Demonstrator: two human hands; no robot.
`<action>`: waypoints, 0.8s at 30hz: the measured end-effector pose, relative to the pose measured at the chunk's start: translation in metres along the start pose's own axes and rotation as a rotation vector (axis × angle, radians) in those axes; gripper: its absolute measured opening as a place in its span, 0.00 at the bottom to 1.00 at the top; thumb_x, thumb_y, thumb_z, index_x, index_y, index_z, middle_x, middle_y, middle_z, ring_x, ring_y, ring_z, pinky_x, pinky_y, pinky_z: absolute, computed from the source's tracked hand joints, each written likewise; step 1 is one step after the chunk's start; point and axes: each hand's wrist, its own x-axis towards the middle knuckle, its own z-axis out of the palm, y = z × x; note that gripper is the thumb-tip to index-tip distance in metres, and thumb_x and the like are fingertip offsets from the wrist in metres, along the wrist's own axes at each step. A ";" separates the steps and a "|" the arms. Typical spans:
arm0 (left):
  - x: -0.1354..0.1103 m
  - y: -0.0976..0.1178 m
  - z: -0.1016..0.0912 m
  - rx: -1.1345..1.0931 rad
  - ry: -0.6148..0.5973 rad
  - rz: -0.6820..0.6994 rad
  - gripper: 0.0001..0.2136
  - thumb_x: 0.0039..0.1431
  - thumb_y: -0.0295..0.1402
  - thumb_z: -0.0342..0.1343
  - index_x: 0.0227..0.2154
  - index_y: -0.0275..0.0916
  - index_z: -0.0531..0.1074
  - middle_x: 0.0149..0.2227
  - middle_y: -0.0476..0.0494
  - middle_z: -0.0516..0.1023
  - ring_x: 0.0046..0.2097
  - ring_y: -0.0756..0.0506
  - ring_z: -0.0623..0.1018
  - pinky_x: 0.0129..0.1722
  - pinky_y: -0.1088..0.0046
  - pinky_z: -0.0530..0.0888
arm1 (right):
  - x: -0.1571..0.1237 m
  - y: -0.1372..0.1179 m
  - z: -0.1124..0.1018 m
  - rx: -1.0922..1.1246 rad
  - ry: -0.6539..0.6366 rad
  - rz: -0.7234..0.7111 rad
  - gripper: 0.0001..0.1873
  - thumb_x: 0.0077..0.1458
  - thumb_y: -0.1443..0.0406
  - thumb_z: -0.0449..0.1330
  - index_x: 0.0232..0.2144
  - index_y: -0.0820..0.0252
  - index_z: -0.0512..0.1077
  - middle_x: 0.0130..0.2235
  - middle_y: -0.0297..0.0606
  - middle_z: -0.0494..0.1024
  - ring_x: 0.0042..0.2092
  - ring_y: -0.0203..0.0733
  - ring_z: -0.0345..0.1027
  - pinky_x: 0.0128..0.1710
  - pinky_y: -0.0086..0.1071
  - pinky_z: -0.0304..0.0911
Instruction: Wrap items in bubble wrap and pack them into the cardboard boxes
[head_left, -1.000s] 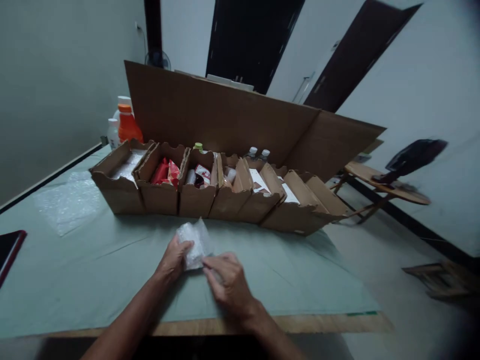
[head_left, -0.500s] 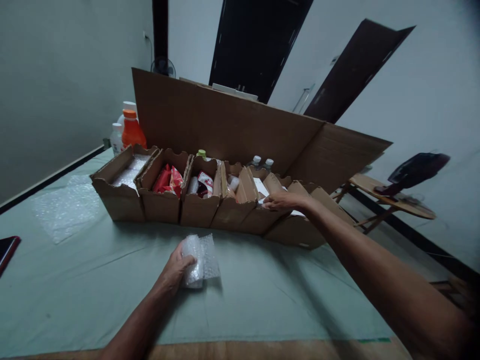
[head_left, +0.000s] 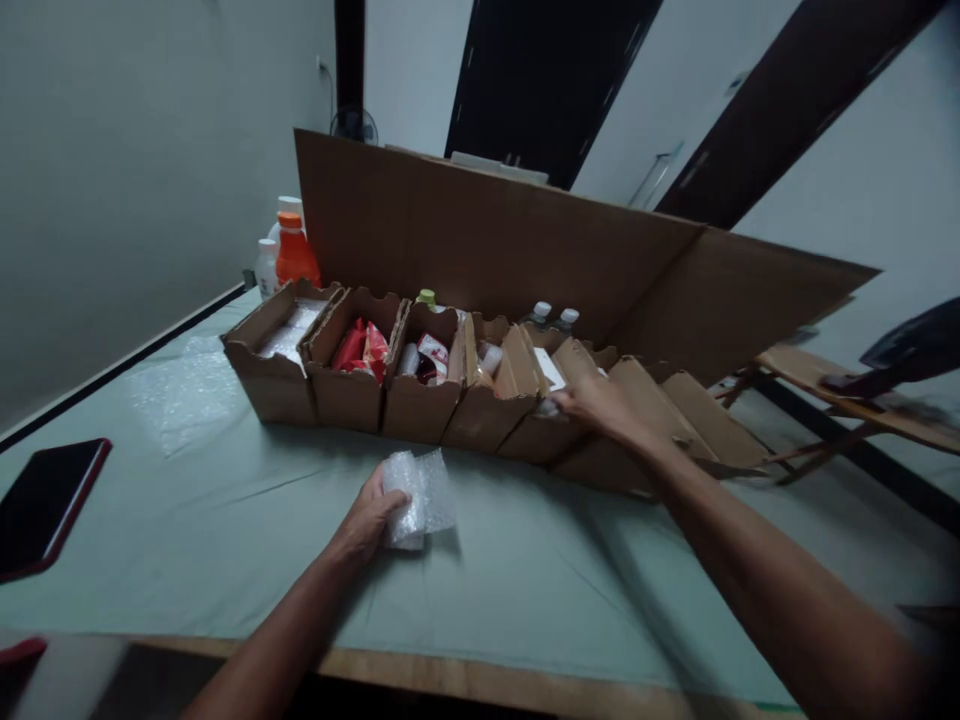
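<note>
My left hand (head_left: 367,518) is closed on a bundle wrapped in bubble wrap (head_left: 420,495) and presses it on the green table cover (head_left: 187,520). My right hand (head_left: 596,405) reaches out over the row of cardboard bins (head_left: 420,405), its fingers curled at a bin with a white flat item (head_left: 551,370). What the fingers hold, if anything, is blurred.
The bins hold red packets (head_left: 362,348), small bottles and white packs. A tall cardboard sheet (head_left: 480,240) stands behind them, an orange bottle (head_left: 294,255) at its left. A bubble-wrap sheet (head_left: 184,385) and a dark tablet (head_left: 45,500) lie at the left. A wooden folding table (head_left: 855,410) stands at the right.
My right hand left the bundle and reached to the bins on the right, then drew slightly back. My left hand kept hold of the bundle. The view shifted left.
</note>
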 end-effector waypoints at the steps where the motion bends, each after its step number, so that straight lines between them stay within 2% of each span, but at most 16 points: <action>1: 0.000 0.000 -0.001 -0.003 0.007 0.006 0.32 0.38 0.34 0.63 0.51 0.36 0.67 0.33 0.49 0.75 0.31 0.48 0.74 0.31 0.75 0.70 | -0.013 0.005 -0.012 -0.005 0.059 0.055 0.20 0.67 0.59 0.53 0.34 0.67 0.79 0.37 0.54 0.82 0.39 0.50 0.77 0.36 0.38 0.66; 3: 0.001 0.000 -0.001 -0.007 0.017 0.014 0.33 0.38 0.34 0.65 0.52 0.36 0.67 0.35 0.48 0.76 0.32 0.48 0.74 0.32 0.75 0.71 | -0.042 0.010 -0.031 0.015 0.264 0.126 0.23 0.68 0.59 0.48 0.36 0.65 0.79 0.41 0.57 0.82 0.44 0.57 0.77 0.39 0.42 0.64; 4: 0.001 -0.001 -0.001 -0.007 0.019 0.018 0.33 0.38 0.35 0.65 0.52 0.36 0.67 0.36 0.47 0.76 0.33 0.47 0.75 0.33 0.74 0.71 | -0.058 0.007 -0.034 0.094 0.475 0.131 0.21 0.67 0.58 0.49 0.37 0.63 0.79 0.42 0.54 0.83 0.45 0.57 0.77 0.41 0.42 0.64; 5: 0.001 -0.001 0.000 -0.010 0.023 0.023 0.34 0.38 0.35 0.66 0.53 0.36 0.67 0.36 0.47 0.77 0.33 0.47 0.75 0.33 0.74 0.71 | -0.074 -0.001 -0.033 0.199 0.640 0.078 0.19 0.65 0.57 0.51 0.38 0.60 0.79 0.42 0.51 0.83 0.45 0.55 0.77 0.42 0.42 0.65; 6: 0.000 0.000 0.000 -0.021 0.029 0.035 0.34 0.39 0.36 0.67 0.53 0.37 0.67 0.37 0.47 0.77 0.34 0.47 0.75 0.34 0.74 0.71 | -0.090 -0.015 -0.024 0.322 0.735 -0.007 0.17 0.65 0.57 0.52 0.39 0.58 0.79 0.43 0.48 0.84 0.45 0.53 0.77 0.44 0.42 0.66; 7: -0.001 0.000 0.001 -0.045 0.029 0.049 0.35 0.39 0.37 0.68 0.53 0.37 0.67 0.38 0.46 0.77 0.35 0.46 0.76 0.35 0.74 0.72 | -0.105 -0.034 -0.010 0.408 0.766 -0.104 0.16 0.65 0.58 0.52 0.42 0.56 0.78 0.44 0.47 0.83 0.46 0.53 0.77 0.46 0.44 0.66; 9: -0.003 0.001 0.003 -0.128 -0.007 0.075 0.33 0.43 0.42 0.69 0.53 0.38 0.67 0.41 0.44 0.78 0.38 0.44 0.78 0.38 0.72 0.73 | -0.128 -0.083 0.033 0.472 0.740 -0.276 0.13 0.64 0.61 0.54 0.46 0.53 0.76 0.44 0.44 0.83 0.45 0.52 0.77 0.45 0.45 0.67; 12: -0.004 0.002 0.002 -0.232 -0.074 0.060 0.31 0.47 0.50 0.67 0.50 0.36 0.70 0.42 0.40 0.80 0.41 0.41 0.80 0.42 0.68 0.74 | -0.151 -0.152 0.097 0.530 0.580 -0.501 0.17 0.59 0.68 0.56 0.51 0.59 0.73 0.46 0.47 0.82 0.48 0.52 0.75 0.46 0.45 0.67; 14: -0.003 0.003 0.000 -0.230 -0.014 0.022 0.32 0.42 0.48 0.71 0.47 0.35 0.71 0.37 0.42 0.81 0.36 0.42 0.80 0.39 0.68 0.74 | -0.158 -0.170 0.115 0.545 0.447 -0.628 0.19 0.57 0.69 0.58 0.51 0.59 0.72 0.47 0.45 0.81 0.48 0.51 0.74 0.47 0.45 0.65; 15: -0.002 0.004 -0.001 -0.222 0.033 0.007 0.32 0.39 0.45 0.72 0.46 0.34 0.70 0.35 0.44 0.80 0.34 0.43 0.79 0.37 0.69 0.74 | -0.156 -0.168 0.114 0.550 0.395 -0.673 0.19 0.57 0.69 0.59 0.52 0.58 0.72 0.47 0.43 0.82 0.47 0.49 0.74 0.47 0.44 0.65; 17: 0.001 0.004 -0.002 -0.219 0.110 -0.011 0.34 0.35 0.42 0.74 0.46 0.35 0.69 0.33 0.47 0.79 0.31 0.45 0.78 0.34 0.70 0.74 | -0.140 -0.145 0.094 0.542 0.366 -0.699 0.18 0.59 0.69 0.59 0.52 0.55 0.73 0.45 0.40 0.83 0.44 0.46 0.74 0.45 0.40 0.64; 19: 0.003 0.005 -0.001 -0.223 0.150 -0.021 0.36 0.33 0.42 0.74 0.46 0.35 0.68 0.33 0.48 0.80 0.30 0.46 0.78 0.33 0.71 0.73 | -0.101 -0.110 0.057 0.458 0.415 -0.620 0.16 0.62 0.69 0.57 0.51 0.56 0.74 0.45 0.41 0.83 0.44 0.46 0.74 0.44 0.39 0.63; 20: 0.003 0.005 0.001 -0.220 0.164 -0.028 0.37 0.32 0.42 0.75 0.47 0.35 0.68 0.33 0.47 0.80 0.31 0.46 0.78 0.33 0.72 0.73 | -0.075 -0.093 0.038 0.368 0.423 -0.549 0.15 0.62 0.69 0.56 0.50 0.57 0.75 0.45 0.43 0.83 0.45 0.46 0.74 0.45 0.39 0.62; 22: 0.003 0.005 0.004 -0.208 0.178 -0.042 0.38 0.31 0.42 0.75 0.48 0.35 0.68 0.33 0.47 0.80 0.30 0.46 0.78 0.32 0.72 0.73 | -0.014 -0.067 0.005 0.091 0.334 -0.384 0.12 0.62 0.70 0.57 0.43 0.59 0.78 0.43 0.46 0.83 0.45 0.49 0.73 0.44 0.40 0.61; 23: 0.002 0.005 0.006 -0.205 0.175 -0.047 0.38 0.32 0.43 0.75 0.48 0.35 0.68 0.33 0.46 0.80 0.30 0.46 0.78 0.32 0.72 0.73 | 0.016 -0.060 -0.005 -0.034 0.266 -0.333 0.11 0.62 0.71 0.57 0.41 0.60 0.79 0.43 0.48 0.83 0.45 0.51 0.72 0.44 0.40 0.60; 24: 0.002 0.004 0.007 -0.204 0.168 -0.050 0.38 0.32 0.44 0.75 0.47 0.35 0.68 0.34 0.46 0.81 0.30 0.46 0.78 0.32 0.72 0.73 | 0.045 -0.056 -0.011 -0.060 0.238 -0.321 0.09 0.59 0.72 0.60 0.37 0.61 0.80 0.41 0.50 0.83 0.45 0.51 0.72 0.43 0.40 0.60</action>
